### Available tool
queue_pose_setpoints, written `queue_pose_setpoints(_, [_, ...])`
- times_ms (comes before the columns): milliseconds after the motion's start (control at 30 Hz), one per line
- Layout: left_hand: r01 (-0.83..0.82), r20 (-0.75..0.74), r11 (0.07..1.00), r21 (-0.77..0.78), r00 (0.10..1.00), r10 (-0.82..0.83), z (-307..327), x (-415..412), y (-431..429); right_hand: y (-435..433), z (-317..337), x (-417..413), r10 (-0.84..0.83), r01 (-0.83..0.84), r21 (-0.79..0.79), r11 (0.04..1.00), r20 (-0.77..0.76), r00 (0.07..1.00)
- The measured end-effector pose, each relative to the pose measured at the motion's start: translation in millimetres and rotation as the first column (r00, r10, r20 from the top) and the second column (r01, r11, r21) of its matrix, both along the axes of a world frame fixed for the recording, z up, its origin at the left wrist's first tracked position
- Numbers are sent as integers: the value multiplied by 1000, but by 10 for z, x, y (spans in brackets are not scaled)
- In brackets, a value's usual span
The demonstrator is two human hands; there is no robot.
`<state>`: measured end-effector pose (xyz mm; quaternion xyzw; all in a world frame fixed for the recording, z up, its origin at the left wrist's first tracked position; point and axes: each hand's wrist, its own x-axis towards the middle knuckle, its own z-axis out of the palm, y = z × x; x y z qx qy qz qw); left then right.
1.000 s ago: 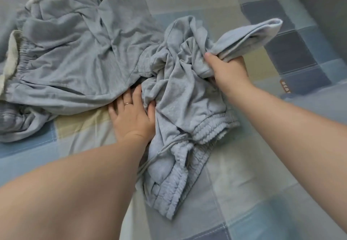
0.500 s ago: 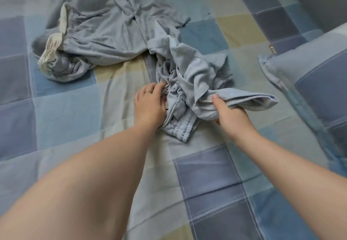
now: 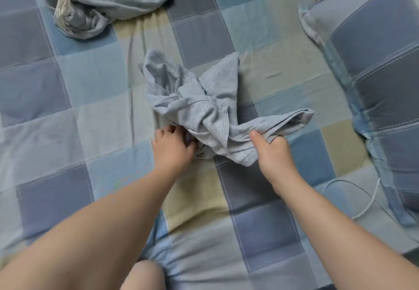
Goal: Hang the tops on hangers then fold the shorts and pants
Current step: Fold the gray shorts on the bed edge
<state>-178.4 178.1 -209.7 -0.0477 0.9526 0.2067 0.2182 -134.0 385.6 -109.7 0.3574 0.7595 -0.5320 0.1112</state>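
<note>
A bedroom in a home. A bed (image 3: 90,131) covered in blue, grey and yellow squares, a matching pillow (image 3: 381,67) at the side, rumpled clothes (image 3: 204,108) lying on top.

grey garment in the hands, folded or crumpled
Crumpled, not folded: the grey garment lies twisted in a heap on the bedspread, left hand gripping one end, right hand another.

Thin ring (image 3: 166,130) on left hand (image 3: 173,148)

Checked bedsheet (image 3: 90,74) w/ matching pillow (image 3: 385,63) at rt, white cable (image 3: 371,201) beside it.
</note>
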Motion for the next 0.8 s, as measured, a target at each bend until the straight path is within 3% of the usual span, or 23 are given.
queue_pose_setpoints(133, [-76,272,997,34,960,64,339,736,64,-67,404,571,-16,16,-11,1000,62,998])
queue_pose_setpoints(233, [-231,414,950,211,901,128,681,1268,126,-55,752,981,-69,69,-4,998,57,996])
queue_pose_setpoints(333, [-337,416,884,323,890,187,1103,1801,161,20,1156,1332,-81,81,0,997,68,994])
queue_pose_setpoints(500, [-416,347,862,290,885,310,1987,2362,301,169,2031,1812,51,-46,-88,995,53,997])
queue_pose_setpoints(633, [-248,189,850,464,966,178,2930,2538,469,225,2853,2111,197,-197,-84,977,-4,980])
queue_pose_setpoints(800, [196,-158,832,518,979,-131,4074,2441,648,184,3802,2224,418,-427,-128,895,-86,904])
